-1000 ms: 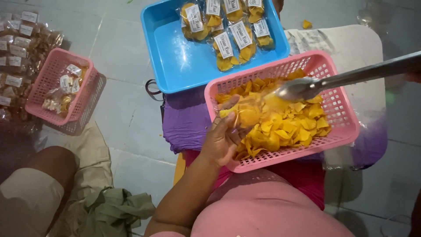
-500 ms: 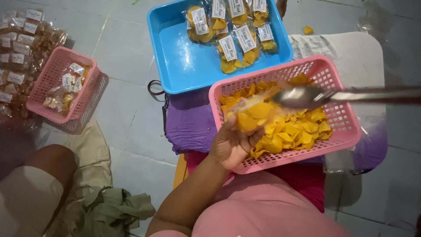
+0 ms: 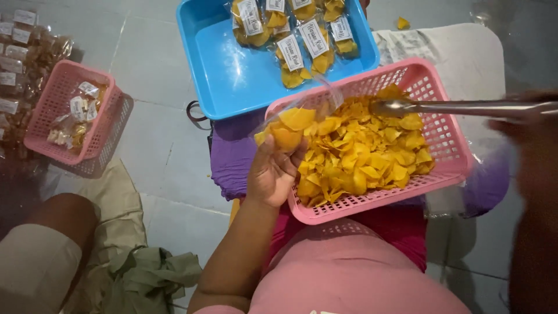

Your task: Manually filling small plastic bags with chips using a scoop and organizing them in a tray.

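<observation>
Down on the lap, a pink basket (image 3: 447, 168) holds yellow chips (image 3: 366, 157). Left hand (image 3: 273, 174) grips a clear bag (image 3: 293, 125) with a few chips in it, at the basket's near-left corner. Right hand (image 3: 532, 125) is blurred at the frame edge; it seems to clasp a metal spoon (image 3: 453, 107) reaching over the chips. Beyond sits a blue tray (image 3: 232, 75) of filled packets (image 3: 302, 46).
</observation>
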